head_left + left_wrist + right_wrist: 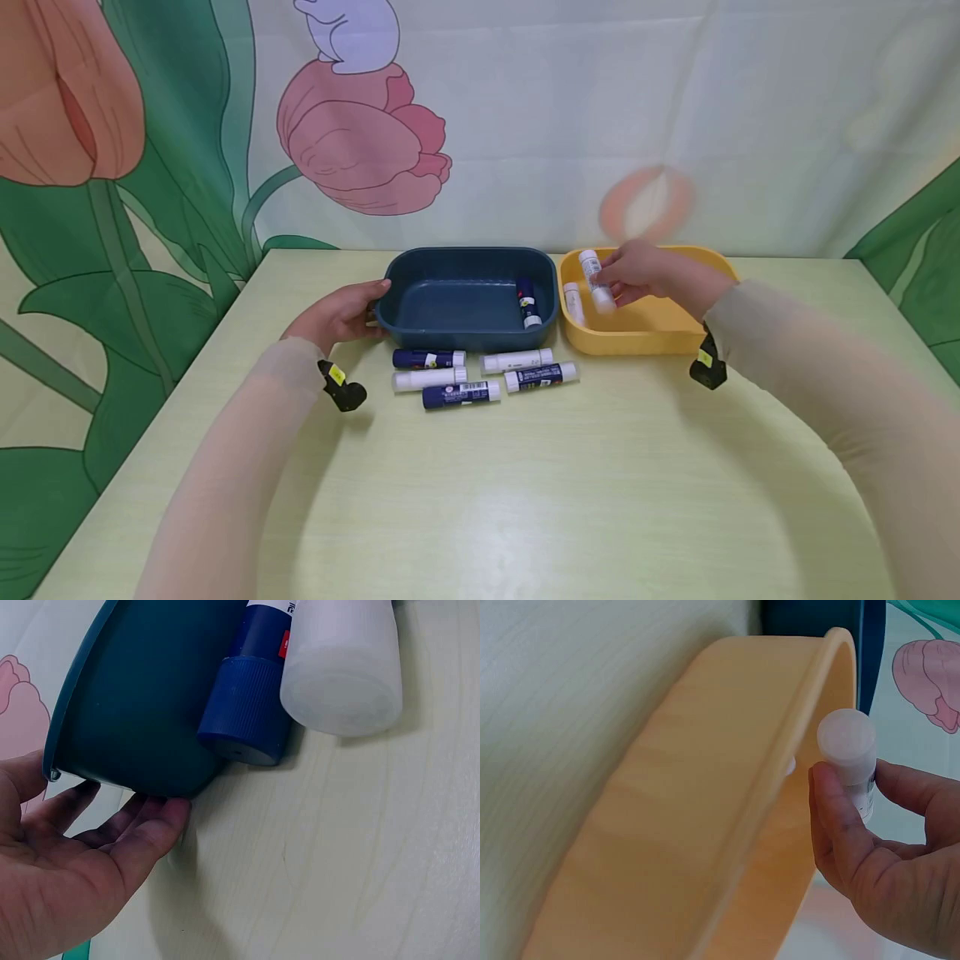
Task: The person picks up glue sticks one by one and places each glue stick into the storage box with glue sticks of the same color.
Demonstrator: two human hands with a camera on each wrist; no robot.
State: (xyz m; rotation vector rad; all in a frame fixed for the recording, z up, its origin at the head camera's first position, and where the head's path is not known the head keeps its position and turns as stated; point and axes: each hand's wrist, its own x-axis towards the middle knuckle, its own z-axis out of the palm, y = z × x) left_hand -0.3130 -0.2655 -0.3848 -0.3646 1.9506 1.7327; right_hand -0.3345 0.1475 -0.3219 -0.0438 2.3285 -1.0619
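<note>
My right hand point(643, 268) pinches a white glue stick point(596, 282) between thumb and fingers over the yellow tray point(637, 342); the right wrist view shows that stick point(847, 742) tilted in the fingers of the hand point(900, 855), above the tray's rim point(780, 765). Inside the yellow tray at its left lies another white stick point(574, 303). My left hand point(339, 317) touches the left end of the dark blue tray point(465, 340); in the left wrist view the hand point(90, 862) has its thumb at the rim and fingertips against the tray's outer wall point(150, 697). A dark blue stick point(528, 302) lies in the blue tray.
On the table point(525, 483), in front of the blue tray, lie several glue sticks, among them a dark blue one point(461, 394), a white one point(429, 380) and another blue one point(542, 377). The two trays stand side by side. A printed curtain point(540, 125) hangs behind the table.
</note>
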